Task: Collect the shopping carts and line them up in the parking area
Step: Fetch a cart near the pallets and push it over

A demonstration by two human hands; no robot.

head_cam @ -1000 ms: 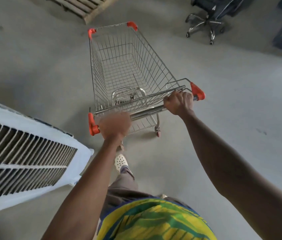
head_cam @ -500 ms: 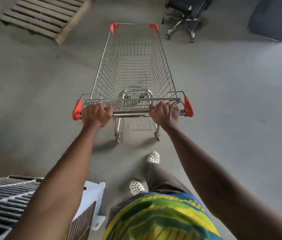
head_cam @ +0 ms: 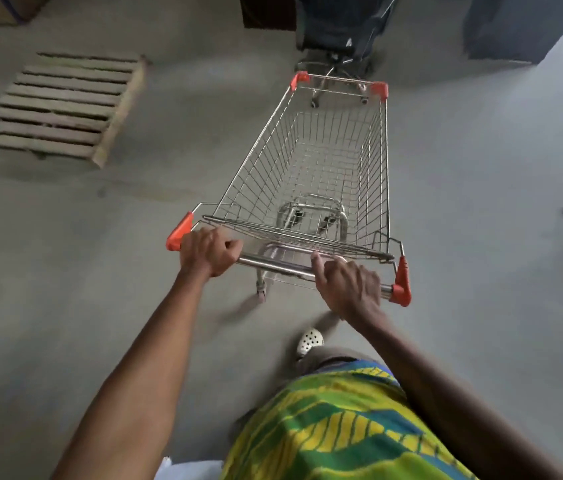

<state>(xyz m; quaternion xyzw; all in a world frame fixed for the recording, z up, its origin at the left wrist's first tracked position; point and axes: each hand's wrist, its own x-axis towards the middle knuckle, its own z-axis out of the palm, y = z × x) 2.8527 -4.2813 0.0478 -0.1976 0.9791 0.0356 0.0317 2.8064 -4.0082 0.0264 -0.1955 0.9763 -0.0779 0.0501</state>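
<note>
Head view shows the left hand (head_cam: 208,250) and right hand (head_cam: 349,288) both clenched around the handlebar (head_cam: 275,265) of an empty wire shopping cart (head_cam: 311,174) standing on the concrete floor (head_cam: 65,271), its nose near an office chair (head_cam: 340,32), a wooden pallet (head_cam: 62,105) well apart leftward.

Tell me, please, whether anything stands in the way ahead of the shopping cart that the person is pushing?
Yes. A dark office chair stands directly beyond the front end of the shopping cart, its wheeled base showing through the wire. The wooden pallet lies well off to the left, out of the path. Both hands, left hand and right hand, hold the handle.
</note>
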